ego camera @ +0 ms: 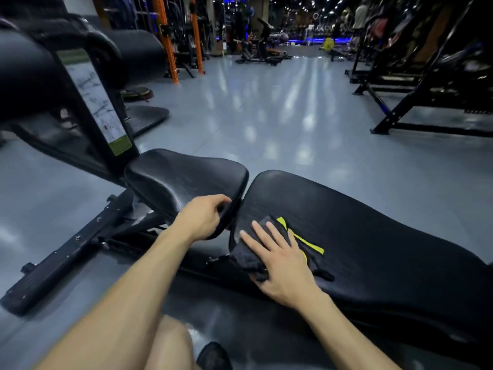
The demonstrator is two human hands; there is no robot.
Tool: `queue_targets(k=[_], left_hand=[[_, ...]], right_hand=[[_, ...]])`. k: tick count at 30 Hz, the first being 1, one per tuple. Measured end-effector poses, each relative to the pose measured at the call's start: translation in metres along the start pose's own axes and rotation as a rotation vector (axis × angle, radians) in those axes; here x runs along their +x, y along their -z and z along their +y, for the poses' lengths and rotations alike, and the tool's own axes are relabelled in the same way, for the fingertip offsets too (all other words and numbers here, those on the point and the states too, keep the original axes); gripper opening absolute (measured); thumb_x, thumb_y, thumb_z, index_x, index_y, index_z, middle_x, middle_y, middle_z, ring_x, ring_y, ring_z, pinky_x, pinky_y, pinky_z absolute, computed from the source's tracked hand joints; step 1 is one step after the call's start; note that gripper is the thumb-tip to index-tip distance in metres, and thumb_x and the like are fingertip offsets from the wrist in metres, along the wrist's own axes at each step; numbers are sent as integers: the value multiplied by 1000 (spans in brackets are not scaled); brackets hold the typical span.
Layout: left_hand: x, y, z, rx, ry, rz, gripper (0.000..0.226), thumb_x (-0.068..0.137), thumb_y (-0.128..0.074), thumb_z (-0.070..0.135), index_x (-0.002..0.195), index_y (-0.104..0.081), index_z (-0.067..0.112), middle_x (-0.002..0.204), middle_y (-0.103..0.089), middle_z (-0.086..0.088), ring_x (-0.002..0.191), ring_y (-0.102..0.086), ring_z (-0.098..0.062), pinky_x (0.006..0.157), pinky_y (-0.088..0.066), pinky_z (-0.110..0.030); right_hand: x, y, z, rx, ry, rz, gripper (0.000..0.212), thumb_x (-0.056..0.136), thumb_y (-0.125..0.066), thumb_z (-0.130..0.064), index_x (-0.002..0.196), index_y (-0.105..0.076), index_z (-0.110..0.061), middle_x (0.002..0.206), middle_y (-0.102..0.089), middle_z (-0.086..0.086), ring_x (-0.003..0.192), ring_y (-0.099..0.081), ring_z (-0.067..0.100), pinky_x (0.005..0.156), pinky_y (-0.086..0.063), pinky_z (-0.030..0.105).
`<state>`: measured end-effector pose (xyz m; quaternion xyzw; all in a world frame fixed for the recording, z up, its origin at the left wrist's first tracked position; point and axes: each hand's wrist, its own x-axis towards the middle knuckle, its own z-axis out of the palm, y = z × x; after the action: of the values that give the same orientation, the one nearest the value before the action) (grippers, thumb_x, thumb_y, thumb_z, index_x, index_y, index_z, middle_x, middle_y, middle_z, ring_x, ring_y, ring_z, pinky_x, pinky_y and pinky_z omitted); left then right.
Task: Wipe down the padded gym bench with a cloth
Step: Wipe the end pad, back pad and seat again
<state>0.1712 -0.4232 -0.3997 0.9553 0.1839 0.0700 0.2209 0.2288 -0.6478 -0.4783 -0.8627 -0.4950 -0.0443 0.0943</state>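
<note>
Head view. Wiping underway, judged early: cloth, dark w/ yellow trim, pressed flat on long back pad near its left end by right hand, fingers straight. Left hand curled round near edge of seat pad, steadying. Left to do, prob.: rest of back pad to right, seat pad. Around: instruction placard far left, orange rack, black frame far right. Nothing blocking pads.

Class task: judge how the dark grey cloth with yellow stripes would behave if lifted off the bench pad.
The dark grey cloth with yellow stripes is probably floppy: it lies bunched under the right hand, one corner drooping over the edge of the black padded bench. Likely light, since flat fingers alone hold it in place.
</note>
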Motion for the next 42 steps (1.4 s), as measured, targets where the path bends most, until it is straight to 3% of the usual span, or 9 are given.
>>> queue_targets(k=[9,14,18,23,26,28,32,37,42], left_hand=[[-69,38,-54,153,82,-57,57,91,-42,3,141,-56,26,145,-58,3,134,-52,-19,111,-40,-33],[-65,36,-85,62,21,67,55,94,-47,-1,141,-56,25,148,-53,8,135,-49,-12,109,-29,-14],[-35,56,-112,67,-88,143,52,97,-49,1,140,-58,30,156,-44,14,143,-40,-8,115,-28,-20],[-13,69,-154,78,-77,124,51,100,-48,6,140,-56,36,157,-35,24,141,-37,-2,110,-25,-12],[-2,79,-182,36,-53,142,55,97,-50,4,139,-55,39,155,-35,27,140,-41,-3,114,-35,-25],[6,86,-201,20,-30,174,58,95,-50,0,138,-56,38,155,-37,26,142,-40,-4,116,-36,-31],[30,96,-220,-1,-33,274,54,95,-49,-2,136,-59,33,153,-46,19,142,-43,-6,118,-35,-32],[67,92,-210,-23,-71,330,54,91,-47,-4,130,-65,28,143,-58,13,134,-53,-10,113,-42,-33],[79,102,-218,-247,90,527,52,92,-42,-5,123,-69,27,127,-68,13,118,-60,-5,106,-44,-21]], right_hand=[[9,9,-4,26,93,4,83,80,-29,-60,159,-11,-43,168,-11,-13,156,-12,24,125,-11,51],[69,4,-21,124,186,63,79,91,-47,-49,159,-8,-44,167,-12,-19,156,-15,17,125,-15,49],[134,-2,-10,225,267,73,72,95,-51,-48,158,-17,-45,167,-14,-18,156,-11,11,126,-13,48],[237,-4,33,390,14,77,67,85,-44,-62,150,-39,-45,164,-31,-10,153,-22,14,124,-17,49],[296,-3,47,475,-175,66,55,89,-56,-50,141,-54,-34,152,-50,-4,142,-44,21,116,-32,34],[315,-2,38,412,-213,51,59,87,-51,-58,142,-52,-38,151,-51,-9,140,-45,21,116,-34,38],[272,-1,-30,205,166,44,64,87,-44,-54,151,-36,-49,163,-29,-16,154,-21,16,124,-13,55],[225,2,-80,57,585,-73,72,87,-48,-55,155,-26,-47,167,-13,-19,156,0,11,124,4,50],[309,7,-50,346,156,27,53,93,-52,-47,145,-46,-49,159,-37,-18,152,-22,6,126,-12,45]])
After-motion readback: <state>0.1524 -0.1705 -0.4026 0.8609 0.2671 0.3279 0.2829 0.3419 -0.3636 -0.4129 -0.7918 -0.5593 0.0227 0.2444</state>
